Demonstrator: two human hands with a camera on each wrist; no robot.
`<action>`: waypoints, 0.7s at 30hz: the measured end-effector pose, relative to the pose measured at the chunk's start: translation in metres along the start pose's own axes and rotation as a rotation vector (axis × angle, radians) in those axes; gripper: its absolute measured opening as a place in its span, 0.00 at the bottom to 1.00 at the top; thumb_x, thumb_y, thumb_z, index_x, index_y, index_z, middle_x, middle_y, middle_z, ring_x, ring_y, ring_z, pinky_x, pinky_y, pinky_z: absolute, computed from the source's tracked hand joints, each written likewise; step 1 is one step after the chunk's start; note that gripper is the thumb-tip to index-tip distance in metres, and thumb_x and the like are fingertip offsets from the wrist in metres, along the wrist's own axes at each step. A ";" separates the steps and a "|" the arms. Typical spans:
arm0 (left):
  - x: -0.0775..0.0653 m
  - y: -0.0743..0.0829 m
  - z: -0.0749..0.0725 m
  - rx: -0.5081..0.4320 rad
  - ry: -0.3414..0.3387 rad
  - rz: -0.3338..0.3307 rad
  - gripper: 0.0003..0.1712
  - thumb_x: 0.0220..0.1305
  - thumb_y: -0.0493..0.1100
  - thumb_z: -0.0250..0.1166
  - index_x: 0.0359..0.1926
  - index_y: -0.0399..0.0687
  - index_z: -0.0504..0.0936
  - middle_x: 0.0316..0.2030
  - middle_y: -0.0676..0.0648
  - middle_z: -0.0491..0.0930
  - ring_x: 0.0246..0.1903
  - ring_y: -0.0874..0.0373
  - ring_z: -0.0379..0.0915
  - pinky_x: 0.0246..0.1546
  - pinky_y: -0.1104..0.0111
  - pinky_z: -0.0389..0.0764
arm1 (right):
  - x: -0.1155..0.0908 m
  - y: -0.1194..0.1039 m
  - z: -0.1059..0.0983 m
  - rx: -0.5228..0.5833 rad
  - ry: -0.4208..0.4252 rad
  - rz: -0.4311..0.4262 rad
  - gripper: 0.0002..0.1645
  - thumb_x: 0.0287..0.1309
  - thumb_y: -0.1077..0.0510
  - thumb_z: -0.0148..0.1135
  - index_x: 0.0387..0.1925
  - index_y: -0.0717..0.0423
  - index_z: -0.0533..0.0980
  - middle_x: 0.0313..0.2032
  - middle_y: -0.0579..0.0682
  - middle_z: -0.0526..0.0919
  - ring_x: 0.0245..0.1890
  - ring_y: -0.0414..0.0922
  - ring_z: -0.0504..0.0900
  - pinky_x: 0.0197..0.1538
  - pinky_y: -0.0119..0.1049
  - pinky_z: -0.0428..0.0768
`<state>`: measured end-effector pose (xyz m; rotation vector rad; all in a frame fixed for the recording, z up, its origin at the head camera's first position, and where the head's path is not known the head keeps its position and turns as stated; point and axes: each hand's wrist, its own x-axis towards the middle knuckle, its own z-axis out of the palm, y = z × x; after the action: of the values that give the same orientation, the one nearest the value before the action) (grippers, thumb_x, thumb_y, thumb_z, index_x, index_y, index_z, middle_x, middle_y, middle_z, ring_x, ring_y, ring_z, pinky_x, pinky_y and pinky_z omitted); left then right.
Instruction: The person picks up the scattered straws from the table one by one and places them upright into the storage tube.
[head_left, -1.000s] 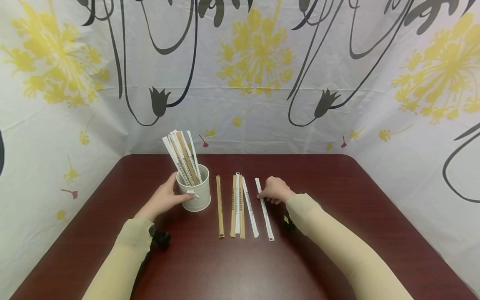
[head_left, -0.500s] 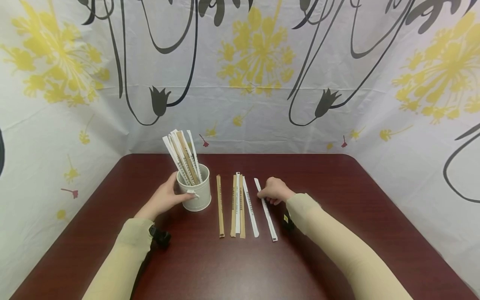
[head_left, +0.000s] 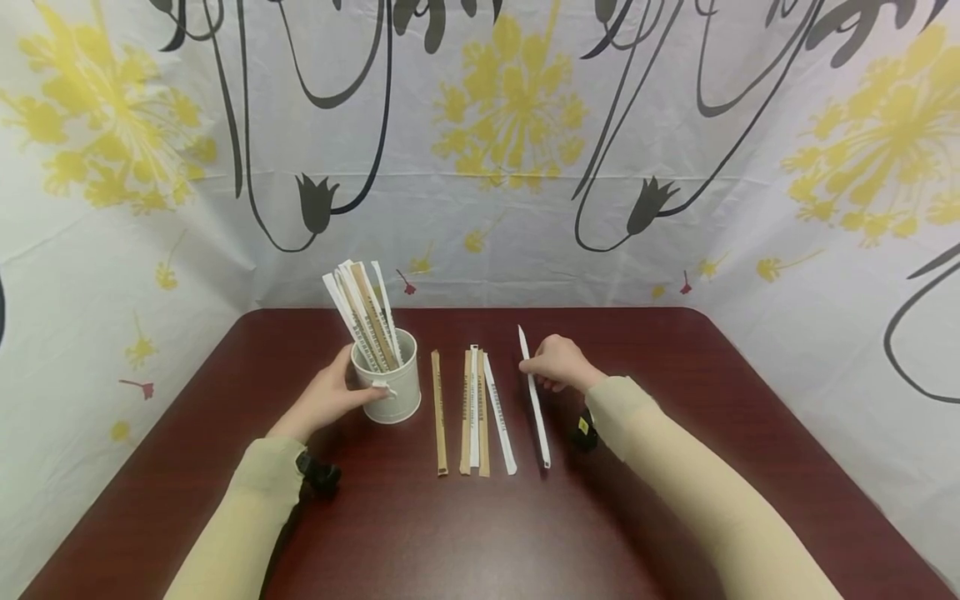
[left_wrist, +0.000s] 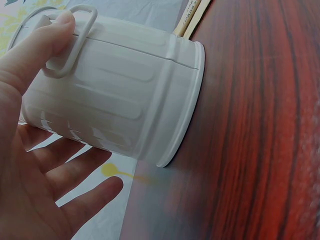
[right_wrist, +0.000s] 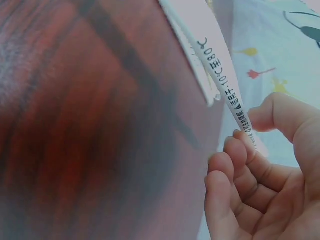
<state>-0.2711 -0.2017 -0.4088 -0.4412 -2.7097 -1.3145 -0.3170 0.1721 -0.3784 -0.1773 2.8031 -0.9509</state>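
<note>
My left hand (head_left: 330, 396) holds a small white metal bucket (head_left: 401, 393) at the table's left. In the left wrist view, the thumb lies at the bucket's wire handle (left_wrist: 82, 50) and the fingers reach round the other side. Several paper-wrapped straws (head_left: 366, 312), white and brown, lean inside the bucket. My right hand (head_left: 561, 364) pinches a white paper-wrapped straw (head_left: 538, 421) between thumb and forefinger. That straw is lifted off the table, its shadow falling beneath it; dark print runs along it in the right wrist view.
Between the hands lie a lone brown wrapped straw (head_left: 439, 417), a close group of brown and white wrapped straws (head_left: 475, 417), and a slanted white one (head_left: 500, 417). A patterned cloth (head_left: 480, 233) hangs behind the dark red table (head_left: 480, 533).
The right hand has raised the white straw from the table, moving slightly away from me and to the right. The left hand and the bucket have kept their place.
</note>
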 end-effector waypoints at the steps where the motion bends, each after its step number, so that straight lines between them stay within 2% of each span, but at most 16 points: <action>1: 0.000 0.000 0.000 0.002 0.001 0.000 0.52 0.34 0.65 0.69 0.61 0.59 0.55 0.51 0.48 0.70 0.51 0.52 0.64 0.49 0.54 0.65 | -0.001 -0.001 -0.003 0.009 0.013 -0.013 0.21 0.47 0.48 0.61 0.14 0.63 0.77 0.15 0.56 0.76 0.15 0.48 0.76 0.19 0.40 0.75; 6: -0.001 0.000 -0.001 0.007 -0.001 0.001 0.53 0.34 0.65 0.69 0.61 0.59 0.55 0.51 0.47 0.70 0.52 0.51 0.63 0.49 0.54 0.65 | -0.005 -0.005 -0.016 0.026 0.085 -0.078 0.19 0.47 0.48 0.61 0.16 0.61 0.77 0.16 0.55 0.77 0.14 0.48 0.76 0.18 0.40 0.75; 10: -0.001 -0.001 -0.001 -0.003 0.000 0.009 0.51 0.35 0.65 0.69 0.60 0.59 0.56 0.51 0.48 0.70 0.51 0.51 0.64 0.49 0.54 0.65 | -0.007 -0.007 -0.021 0.056 0.150 -0.158 0.17 0.47 0.50 0.59 0.16 0.59 0.77 0.16 0.56 0.78 0.15 0.47 0.76 0.22 0.42 0.75; 15: -0.001 -0.002 0.000 -0.009 0.002 0.014 0.51 0.35 0.64 0.70 0.60 0.59 0.56 0.50 0.48 0.70 0.50 0.52 0.65 0.48 0.54 0.66 | -0.008 -0.013 -0.025 0.086 0.226 -0.242 0.12 0.46 0.51 0.58 0.18 0.55 0.77 0.16 0.55 0.79 0.16 0.46 0.76 0.23 0.38 0.73; 21: 0.000 -0.002 0.001 -0.014 -0.003 0.020 0.51 0.35 0.64 0.70 0.60 0.60 0.56 0.50 0.48 0.70 0.50 0.52 0.65 0.48 0.54 0.66 | -0.010 -0.025 -0.027 0.172 0.244 -0.254 0.08 0.45 0.54 0.59 0.25 0.55 0.76 0.21 0.57 0.79 0.18 0.45 0.77 0.22 0.37 0.75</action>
<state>-0.2720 -0.2025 -0.4108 -0.4702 -2.6929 -1.3304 -0.3117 0.1700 -0.3403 -0.4290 2.9455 -1.3494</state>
